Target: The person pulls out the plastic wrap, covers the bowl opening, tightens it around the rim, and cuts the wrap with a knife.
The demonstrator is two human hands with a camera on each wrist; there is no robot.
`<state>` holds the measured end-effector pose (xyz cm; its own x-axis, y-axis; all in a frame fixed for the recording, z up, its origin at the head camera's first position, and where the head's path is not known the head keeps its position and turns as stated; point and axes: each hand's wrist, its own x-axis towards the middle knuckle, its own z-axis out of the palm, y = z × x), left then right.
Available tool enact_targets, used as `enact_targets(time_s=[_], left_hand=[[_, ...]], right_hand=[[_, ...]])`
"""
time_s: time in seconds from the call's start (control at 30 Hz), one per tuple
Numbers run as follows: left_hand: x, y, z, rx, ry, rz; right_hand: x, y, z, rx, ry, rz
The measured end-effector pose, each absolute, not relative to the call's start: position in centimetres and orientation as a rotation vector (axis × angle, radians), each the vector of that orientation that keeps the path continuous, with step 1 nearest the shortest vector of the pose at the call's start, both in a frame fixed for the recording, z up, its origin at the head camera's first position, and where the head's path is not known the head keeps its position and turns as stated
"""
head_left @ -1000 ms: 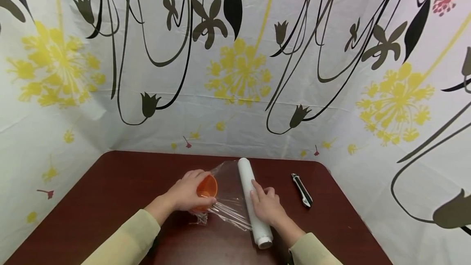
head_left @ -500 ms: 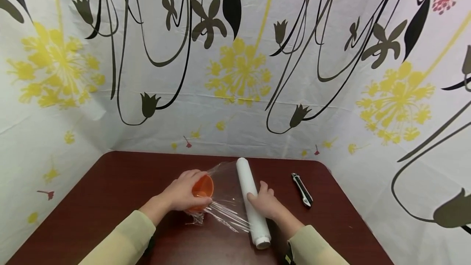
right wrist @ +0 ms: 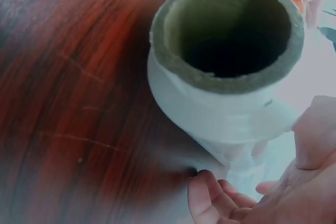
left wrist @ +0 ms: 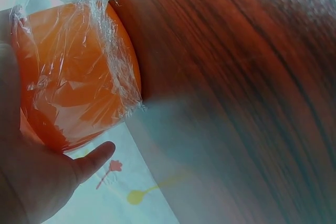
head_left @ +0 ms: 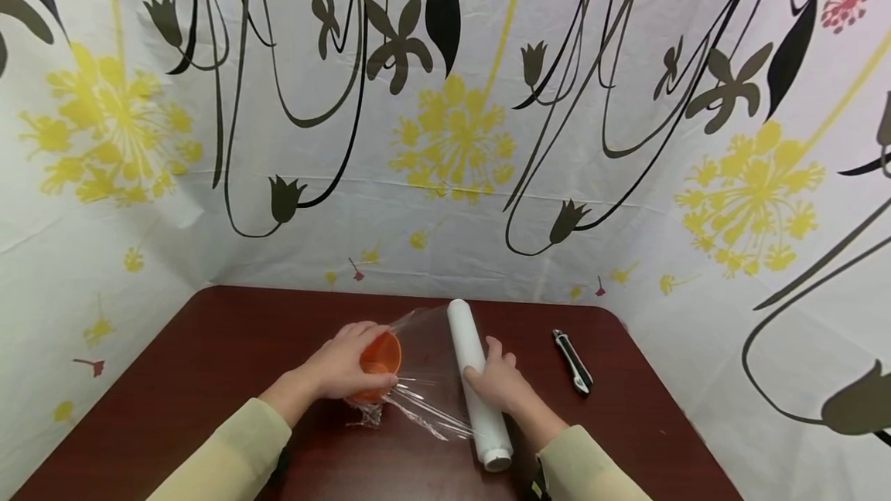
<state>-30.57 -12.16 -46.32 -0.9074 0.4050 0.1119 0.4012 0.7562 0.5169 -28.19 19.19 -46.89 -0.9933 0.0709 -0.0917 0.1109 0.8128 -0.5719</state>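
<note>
An orange cup (head_left: 381, 352) lies tipped, its mouth facing right and up, gripped by my left hand (head_left: 341, 364) with thumb and fingers around it. Clear cling film (head_left: 428, 358) covers its outside and bunches in a crumpled band (left wrist: 107, 40) in the left wrist view. From the cup the film stretches across to a long white roll (head_left: 468, 354). My right hand (head_left: 500, 385) touches the roll with its thumb, the fingers loose along its right side. In the right wrist view the roll's hollow cardboard core (right wrist: 226, 85) faces the camera.
A black and white box cutter (head_left: 573, 362) lies on the dark red wooden table (head_left: 257, 339), right of the roll. Behind the table hangs a white cloth (head_left: 334, 253) with a flower print.
My left hand and the cup have moved slightly left, away from the roll. My right fingers have slid off the roll's top to its right side, leaving the thumb on it.
</note>
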Motion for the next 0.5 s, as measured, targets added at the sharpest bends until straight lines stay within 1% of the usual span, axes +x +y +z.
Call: enact_targets(time_s=[0.17, 0.2, 0.33, 0.5], left_hand=[[-30.6, -12.3, -46.2, 0.670, 2.935, 0.867], [-30.6, -12.3, -46.2, 0.672, 2.934, 0.871], [-30.7, -12.3, -46.2, 0.673, 2.935, 0.881], [-30.8, -12.0, -46.5, 0.680, 2.940, 0.861]], right_hand=[[-28.2, 19.0, -46.9, 0.174, 2.925, -0.947], [-28.0, 18.8, -46.3, 0.199, 2.903, -0.966], [-27.8, 19.0, -46.0, 0.231, 2.879, -0.964], [-27.8, 19.6, -46.2, 0.299, 2.895, -0.957]])
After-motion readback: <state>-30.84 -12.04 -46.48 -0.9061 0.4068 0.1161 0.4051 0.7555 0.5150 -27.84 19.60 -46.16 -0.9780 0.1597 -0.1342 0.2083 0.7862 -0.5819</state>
